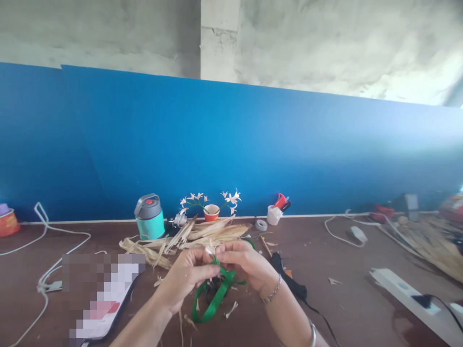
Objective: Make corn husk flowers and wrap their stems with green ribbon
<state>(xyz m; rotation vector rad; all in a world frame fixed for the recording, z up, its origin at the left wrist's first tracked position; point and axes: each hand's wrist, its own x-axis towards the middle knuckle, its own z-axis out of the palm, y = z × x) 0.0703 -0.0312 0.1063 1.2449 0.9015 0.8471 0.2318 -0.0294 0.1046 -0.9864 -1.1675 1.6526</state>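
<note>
My left hand (183, 275) and my right hand (249, 264) meet over the table, both with fingers pinched together. Between their fingertips is a small white husk flower (209, 250) with green at its base. A strip of green tape (213, 308) runs down from the fingers in a loop. Which fingers press on the flower and which on the tape is partly hidden. Beneath the hands lies a dark object I cannot make out, along with small white husk pieces (231, 309). Dry corn husks (213, 232) are heaped just beyond.
A paper cup (211, 213) holds finished-looking husk flowers (231, 197). Left of it stands a teal flask (150, 224); to the right are a tape roll (261, 225) and a white pen cup (274, 215). A black glue gun (289, 279) lies by my right wrist. A power strip (408, 294) is farther right.
</note>
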